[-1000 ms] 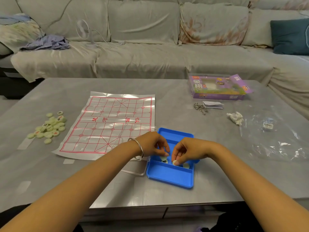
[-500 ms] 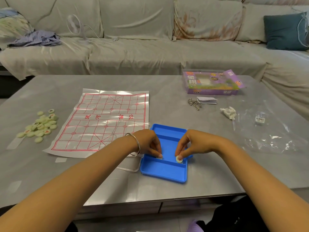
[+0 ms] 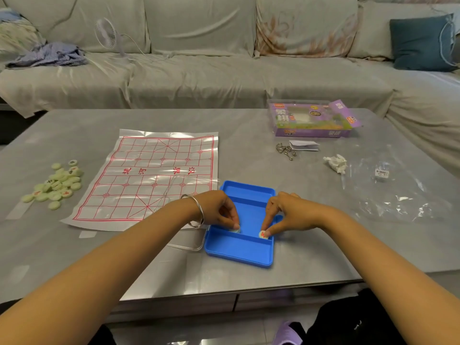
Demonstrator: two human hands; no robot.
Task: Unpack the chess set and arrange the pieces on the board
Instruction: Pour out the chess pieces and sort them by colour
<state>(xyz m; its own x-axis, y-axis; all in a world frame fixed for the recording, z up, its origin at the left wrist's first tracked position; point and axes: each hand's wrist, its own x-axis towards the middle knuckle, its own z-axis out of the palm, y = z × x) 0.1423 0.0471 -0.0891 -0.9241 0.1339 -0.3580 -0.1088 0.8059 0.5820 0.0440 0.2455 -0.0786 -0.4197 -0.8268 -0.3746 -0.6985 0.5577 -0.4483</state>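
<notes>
Blue tray, red-gridded board, pale-green pieces.

Silver bangle on bare left wrist

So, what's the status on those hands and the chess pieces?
Left grip pinches a pale piece in the blue tray. Right grip pinches a red-marked piece there. Board holds no pieces.

Left grip: pinches a pale piece inside the blue tray.
Right grip: pinches a red-marked piece in the same tray.
Board: flat on the worktop, left of the tray.
Loose pieces: heaped left of the board.
</notes>
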